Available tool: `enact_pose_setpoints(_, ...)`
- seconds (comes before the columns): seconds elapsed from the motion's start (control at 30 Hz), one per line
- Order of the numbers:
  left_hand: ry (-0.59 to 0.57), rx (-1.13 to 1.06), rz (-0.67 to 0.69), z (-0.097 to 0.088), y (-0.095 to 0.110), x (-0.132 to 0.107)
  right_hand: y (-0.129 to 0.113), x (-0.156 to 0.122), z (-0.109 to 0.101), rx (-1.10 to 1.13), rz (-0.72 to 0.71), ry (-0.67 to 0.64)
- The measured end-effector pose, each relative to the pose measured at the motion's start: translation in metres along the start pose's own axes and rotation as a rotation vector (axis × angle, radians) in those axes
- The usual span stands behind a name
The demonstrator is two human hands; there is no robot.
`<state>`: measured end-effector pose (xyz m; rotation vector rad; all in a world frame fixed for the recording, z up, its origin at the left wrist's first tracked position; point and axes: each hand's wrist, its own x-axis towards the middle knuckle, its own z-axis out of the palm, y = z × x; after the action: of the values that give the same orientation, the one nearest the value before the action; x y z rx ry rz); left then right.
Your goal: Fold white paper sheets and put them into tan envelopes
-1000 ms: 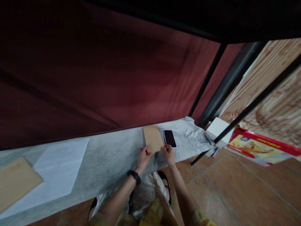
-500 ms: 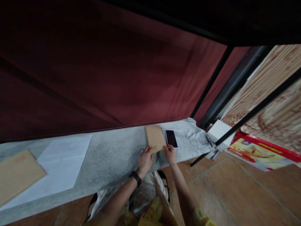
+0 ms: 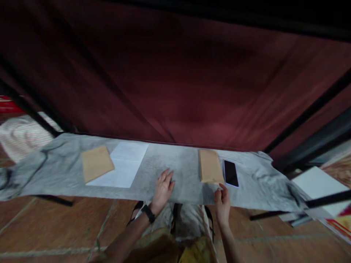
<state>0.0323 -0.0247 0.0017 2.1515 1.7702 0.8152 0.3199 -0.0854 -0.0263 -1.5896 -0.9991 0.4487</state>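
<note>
My left hand (image 3: 162, 189), with a dark band on its wrist, is open over the grey cloth (image 3: 178, 160), its fingers spread and holding nothing. It lies between the white paper (image 3: 126, 166) and a stack of brown paper envelopes (image 3: 211, 167). Close by the stack's near right corner is my right hand (image 3: 222, 204); its fingers are bent but apart, with nothing visible in them. Whether a fingertip touches the stack I cannot tell. Just right of the stack lies a phone (image 3: 231, 173) with a dark screen. A single brown envelope (image 3: 97, 163) partly covers the white paper on the left.
A dark red cloth panel (image 3: 186, 91) rises behind the narrow cloth-covered surface. Black metal bars (image 3: 309, 109) slant at both ends. A white box (image 3: 319, 186) stands at the right, and tiled floor (image 3: 90, 219) shows below.
My left hand has let go of the envelope stack and moved left over the cloth. My right hand has drawn back slightly from the stack's corner. The view has turned left.
</note>
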Motion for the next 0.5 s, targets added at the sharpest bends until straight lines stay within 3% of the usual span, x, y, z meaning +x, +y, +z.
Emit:
enact_pose_setpoints(0.13, 0.181, 0.343, -0.334, -0.056, -0.069, -0.008, 0.0, -0.028, 0.022, -0.003, -0.052, -0.205)
enact_pose_setpoints(0.23, 0.152, 0.513, -0.53, -0.089, -0.099, -0.015, -0.005, -0.037, 0.045, -0.005, -0.12, -0.282)
enact_pose_setpoints(0.37, -0.045, 0.581, -0.54, -0.113, -0.103, -0.019, -0.006, -0.04, 0.069, -0.083, -0.184, -0.363)
enact_pose_setpoints(0.5, -0.12, 0.553, -0.494, -0.121, -0.094, -0.012, -0.001, -0.041, 0.078, -0.176, -0.266, -0.352)
